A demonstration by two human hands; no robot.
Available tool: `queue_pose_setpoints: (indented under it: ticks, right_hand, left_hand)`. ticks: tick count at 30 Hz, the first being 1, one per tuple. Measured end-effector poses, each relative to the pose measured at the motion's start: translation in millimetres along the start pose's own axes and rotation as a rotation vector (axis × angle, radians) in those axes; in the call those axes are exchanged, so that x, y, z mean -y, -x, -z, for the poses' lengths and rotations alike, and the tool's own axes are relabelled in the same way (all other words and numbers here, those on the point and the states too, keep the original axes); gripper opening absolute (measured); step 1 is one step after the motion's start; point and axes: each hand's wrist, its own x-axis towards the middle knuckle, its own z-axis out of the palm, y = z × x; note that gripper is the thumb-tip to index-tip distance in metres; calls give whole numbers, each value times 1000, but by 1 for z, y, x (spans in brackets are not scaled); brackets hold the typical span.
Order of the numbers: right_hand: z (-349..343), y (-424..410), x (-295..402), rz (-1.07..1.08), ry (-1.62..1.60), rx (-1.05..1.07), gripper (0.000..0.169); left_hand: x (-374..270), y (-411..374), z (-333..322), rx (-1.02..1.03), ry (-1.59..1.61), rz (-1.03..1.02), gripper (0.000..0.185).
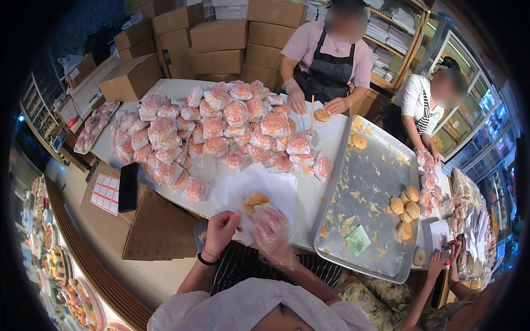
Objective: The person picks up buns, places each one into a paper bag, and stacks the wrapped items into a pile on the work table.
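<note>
My right hand, in a clear plastic glove, has its fingers on a round golden pastry. The pastry sits over a stack of white wrapping paper at the table's near edge. My left hand is bare, with fingers curled, beside the lower left of the paper; whether it grips a sheet is hidden. Beyond the paper rises a large heap of wrapped pastries with red round prints. A clear container with a stick in it stands between heap and paper.
To the right, a large metal tray bears crumbs, several unwrapped pastries and a green note. One co-worker handles a pastry across the table; others work at right. A black phone lies on a cardboard box at left.
</note>
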Motion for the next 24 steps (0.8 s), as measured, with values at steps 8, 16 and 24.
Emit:
queue_pose_setpoints:
  ticks: [8, 16, 24]
  right_hand:
    - [-4, -4, -12, -301, -152, -70, 14]
    - [-16, 1, -28, -527, -98, -137, 11]
    - [-23, 2, -33, -634, -175, -193, 17]
  left_hand:
    - [-11, -45, 24, 292, -118, -195, 23]
    - [2, -87, 1, 191, -244, -287, 14]
    - [10, -63, -25, -546, -397, -562, 21]
